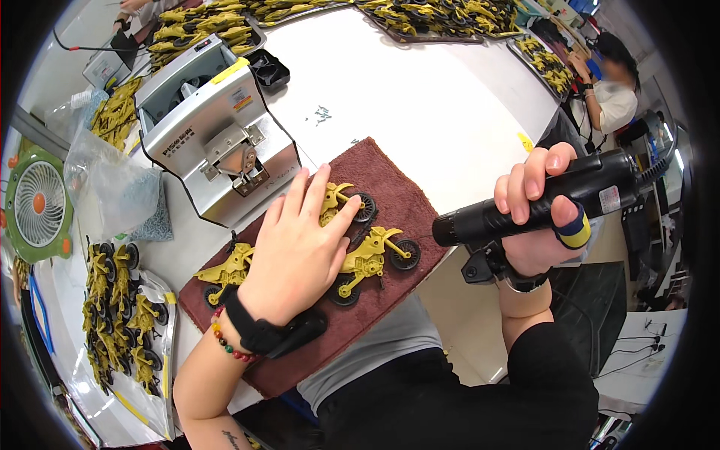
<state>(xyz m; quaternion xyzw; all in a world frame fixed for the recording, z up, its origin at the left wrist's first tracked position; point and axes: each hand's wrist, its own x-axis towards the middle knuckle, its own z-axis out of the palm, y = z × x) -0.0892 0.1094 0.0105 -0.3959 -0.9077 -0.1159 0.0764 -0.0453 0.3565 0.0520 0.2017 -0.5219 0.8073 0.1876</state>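
Observation:
My right hand (537, 202) is wrapped round a black electric screwdriver (487, 219), its tip pointing left at the edge of a brown cloth mat (390, 169). The bit is thin and hard to make out. My left hand (300, 244) lies with fingers spread over yellow toy motorcycles on that mat, palm down. Beside its thumb is one toy motorcycle (367, 256) with black wheels, lying on its side. Another toy motorcycle (229, 268) shows to the left of the hand. A third (334, 202) is partly covered by the fingertips.
A silver screw feeder (202, 139) stands beyond the mat, with loose screws (321, 114) on the white table. Several toy motorcycles fill a tray (124, 319) at left, near a bag of small blue parts (154, 214) and a green fan (41, 202). Co-workers (611, 90) sit at the far side.

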